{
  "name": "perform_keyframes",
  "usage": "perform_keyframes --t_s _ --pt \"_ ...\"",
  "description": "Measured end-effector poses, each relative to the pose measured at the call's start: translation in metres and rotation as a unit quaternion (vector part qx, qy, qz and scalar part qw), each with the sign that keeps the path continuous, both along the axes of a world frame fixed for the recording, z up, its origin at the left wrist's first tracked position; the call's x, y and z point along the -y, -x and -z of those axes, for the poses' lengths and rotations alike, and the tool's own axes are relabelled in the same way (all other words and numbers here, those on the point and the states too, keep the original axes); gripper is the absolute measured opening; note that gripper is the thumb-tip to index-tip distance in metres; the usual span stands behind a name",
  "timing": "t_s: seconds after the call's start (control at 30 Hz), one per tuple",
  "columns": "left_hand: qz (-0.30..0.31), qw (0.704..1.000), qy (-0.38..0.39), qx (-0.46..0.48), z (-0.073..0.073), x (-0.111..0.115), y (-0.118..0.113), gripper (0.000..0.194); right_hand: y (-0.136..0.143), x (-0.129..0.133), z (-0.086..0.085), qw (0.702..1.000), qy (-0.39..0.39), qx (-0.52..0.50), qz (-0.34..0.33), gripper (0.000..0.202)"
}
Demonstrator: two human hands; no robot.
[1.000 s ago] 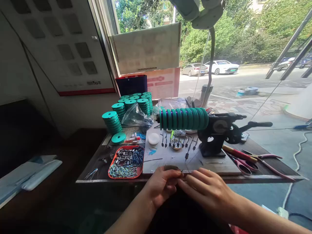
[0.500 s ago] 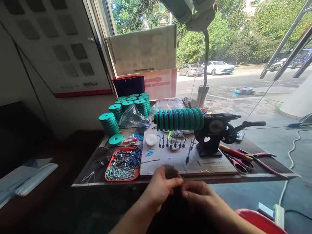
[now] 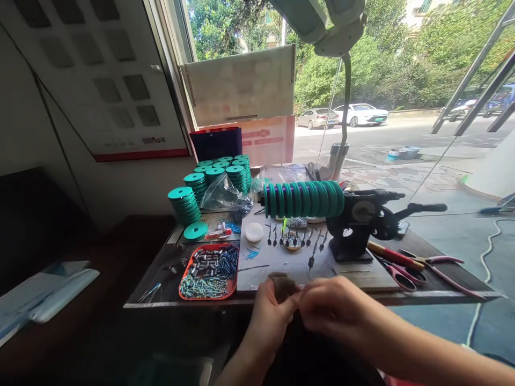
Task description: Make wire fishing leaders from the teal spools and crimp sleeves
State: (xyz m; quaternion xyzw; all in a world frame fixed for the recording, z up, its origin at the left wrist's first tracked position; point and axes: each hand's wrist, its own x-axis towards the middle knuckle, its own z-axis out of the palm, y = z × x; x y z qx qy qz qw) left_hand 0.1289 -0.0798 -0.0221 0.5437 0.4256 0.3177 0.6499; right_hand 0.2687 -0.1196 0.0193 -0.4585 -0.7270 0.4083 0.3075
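Close to my body, just off the table's front edge, my left hand (image 3: 271, 313) is closed on a small brown piece that looks like cloth (image 3: 284, 284). My right hand (image 3: 332, 308) meets it at the fingertips, its fingers pinched together and slightly blurred; whatever they grip is too small or hidden. Beyond the hands lies a pale board (image 3: 257, 273) bearing a row of small dark hook-like parts (image 3: 295, 239). A hand-cranked winder (image 3: 356, 220) stands on its right side, carrying a row of teal foam spools (image 3: 303, 199).
An orange-rimmed tray (image 3: 236, 279) of small metal pieces sits left of the board. Stacked teal spools (image 3: 183, 206) and a clear plastic bag (image 3: 221, 194) are behind it. Scissors (image 3: 404, 279) and pliers (image 3: 448, 271) lie at the right. A lamp (image 3: 338, 32) hangs above.
My right hand has risen and turned, its forearm now reaching in from further right. The left hand still holds the brown piece. The whole view has shifted slightly.
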Motion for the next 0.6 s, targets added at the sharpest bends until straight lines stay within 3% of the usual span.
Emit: perform_keyframes --t_s 0.2,0.3,0.43,0.5,0.6 --pt "0.099 0.989 0.101 -0.051 -0.006 -0.011 -0.003 0.023 -0.019 0.029 0.043 0.969 -0.230 0.077 -0.040 0.027" --pt "0.140 0.982 0.115 -0.056 -0.009 -0.015 -0.006 0.021 -0.033 0.030 0.057 0.978 -0.193 0.084 -0.013 0.030" --pt "0.130 0.984 0.095 -0.079 -0.009 -0.012 -0.010 0.022 -0.037 0.028 0.069 0.999 0.011 0.024 0.042 0.026" --pt "0.108 0.989 0.052 -0.088 -0.008 -0.007 -0.011 0.019 -0.031 0.030 0.069 0.999 -0.017 0.023 0.040 0.026" --pt "0.055 0.987 -0.088 -0.122 -0.008 0.002 -0.011 0.010 -0.015 0.032 0.058 0.982 -0.174 0.064 0.027 0.027"
